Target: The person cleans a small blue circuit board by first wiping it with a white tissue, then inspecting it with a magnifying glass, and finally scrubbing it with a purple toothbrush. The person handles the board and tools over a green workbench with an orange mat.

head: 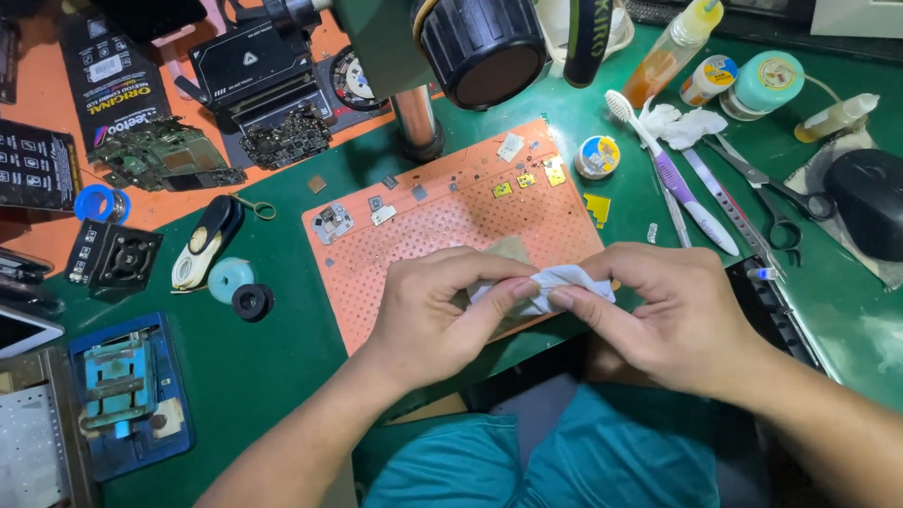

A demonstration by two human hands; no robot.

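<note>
Left hand (428, 310) and right hand (664, 312) both pinching crumpled white tissue (553, 286) over orange perforated mat (392, 261). Lying far left: black printed packages (110, 81). Standing top right: yellow squeeze bottle (676, 46), teal-lidded round jar (766, 83).

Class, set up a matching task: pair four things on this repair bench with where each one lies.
Things:
1. white tissue
2. toothbrush
3. computer mouse
4. blue tape roll

Places:
A. far right, on a grey pad
B. far left, on the orange mat
C. between both hands
D. right of the perforated orange pad

Pairs: 1-C, 2-D, 3-A, 4-B
</note>
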